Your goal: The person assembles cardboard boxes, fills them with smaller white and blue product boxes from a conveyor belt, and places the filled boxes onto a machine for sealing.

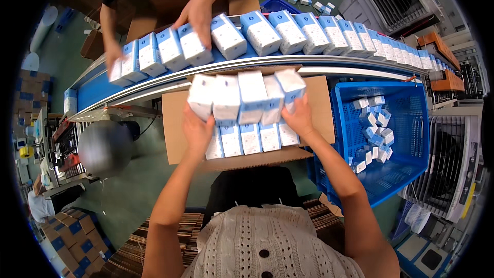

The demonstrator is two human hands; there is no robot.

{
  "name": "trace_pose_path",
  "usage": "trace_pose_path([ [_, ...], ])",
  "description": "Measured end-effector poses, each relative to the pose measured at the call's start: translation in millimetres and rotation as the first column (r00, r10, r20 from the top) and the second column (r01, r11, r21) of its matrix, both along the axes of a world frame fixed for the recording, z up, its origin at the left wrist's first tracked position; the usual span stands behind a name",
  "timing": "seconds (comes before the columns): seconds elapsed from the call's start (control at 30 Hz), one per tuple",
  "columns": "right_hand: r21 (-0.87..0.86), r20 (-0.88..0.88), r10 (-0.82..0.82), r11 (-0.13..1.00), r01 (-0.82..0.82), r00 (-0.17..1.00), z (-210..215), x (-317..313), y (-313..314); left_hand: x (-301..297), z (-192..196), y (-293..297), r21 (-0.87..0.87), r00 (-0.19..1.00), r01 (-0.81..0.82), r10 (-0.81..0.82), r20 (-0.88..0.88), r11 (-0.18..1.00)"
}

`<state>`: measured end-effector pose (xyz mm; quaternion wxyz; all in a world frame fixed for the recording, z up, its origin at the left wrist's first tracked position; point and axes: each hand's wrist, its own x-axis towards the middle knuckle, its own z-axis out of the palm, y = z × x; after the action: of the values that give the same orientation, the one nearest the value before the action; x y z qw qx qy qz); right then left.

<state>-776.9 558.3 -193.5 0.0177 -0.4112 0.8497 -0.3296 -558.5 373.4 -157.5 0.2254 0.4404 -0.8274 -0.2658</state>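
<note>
Between my two hands a row of several white-and-blue packs (252, 92), perhaps of tissues, is squeezed side by side over an open cardboard box (175, 128). My left hand (198, 129) presses on the row's left end. On its right end, my right hand (300, 117) grips the last pack. The held row tilts a little and is slightly blurred. Inside the box, nearer to me, another row of the same packs (251, 139) stands upright. The held row hides the far part of the box's inside.
Beyond the box a blue conveyor belt (92, 86) carries a long line of packs (260, 33). Another person's hands (198, 15) touch packs there. At right stands a blue basket (378, 88) with loose packs; flat cardboard (136, 242) is stacked near me.
</note>
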Motion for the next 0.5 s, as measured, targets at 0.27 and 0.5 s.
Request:
trace_pose_path([
  [0.27,0.445,0.100,-0.041,0.896,-0.008,0.994,10,14,3,-7,-18,32,0.060,0.918,0.065,-0.083,0.387,0.996],
  [0.5,0.593,0.174,0.343,0.712,-0.376,0.923,-5,-32,-8,-42,3,-10,0.406,0.846,0.006,-0.222,0.485,0.914],
])
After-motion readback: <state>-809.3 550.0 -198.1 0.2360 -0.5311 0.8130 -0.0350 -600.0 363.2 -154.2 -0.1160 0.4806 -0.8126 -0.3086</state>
